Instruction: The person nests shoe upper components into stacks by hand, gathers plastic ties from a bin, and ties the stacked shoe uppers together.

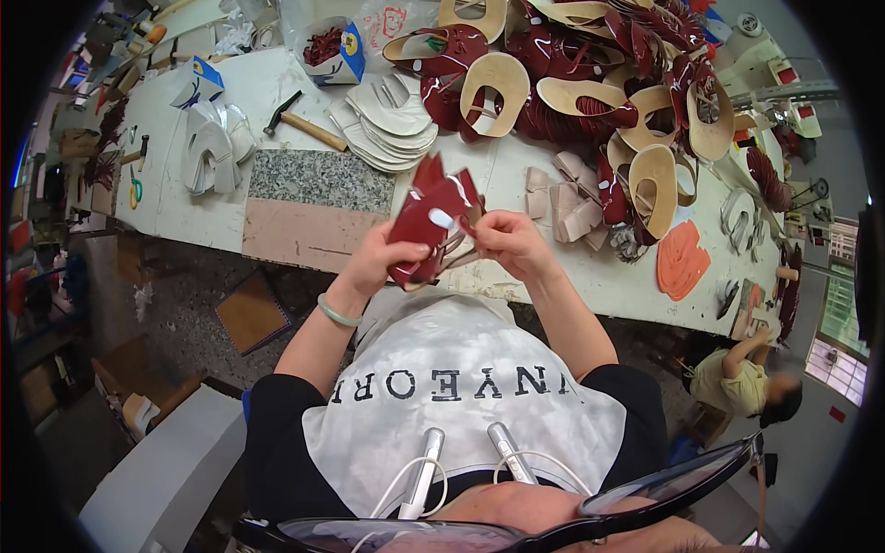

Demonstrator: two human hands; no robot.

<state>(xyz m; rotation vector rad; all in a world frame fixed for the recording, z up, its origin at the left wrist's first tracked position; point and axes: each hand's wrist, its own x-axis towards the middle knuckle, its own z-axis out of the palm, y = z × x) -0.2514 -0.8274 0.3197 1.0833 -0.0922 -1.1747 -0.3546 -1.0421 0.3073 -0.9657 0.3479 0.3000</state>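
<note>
The left hand [383,258] is clamped on a bundle of dark red leather pieces [433,217], held above the bench [553,267] edge. The right hand [507,241] pinches one piece. A loose grip could probably spill the bundle onto the floor.

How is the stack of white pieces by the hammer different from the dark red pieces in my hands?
The white pieces lie flat in a fanned stack on the table, untouched; the dark red pieces are held up between the left hand and right hand. The white ones look matte and pale, the red ones glossy. The white stack is spread wide; the red bunch is pinched tight. Both are thin, flat cut pieces.
</note>
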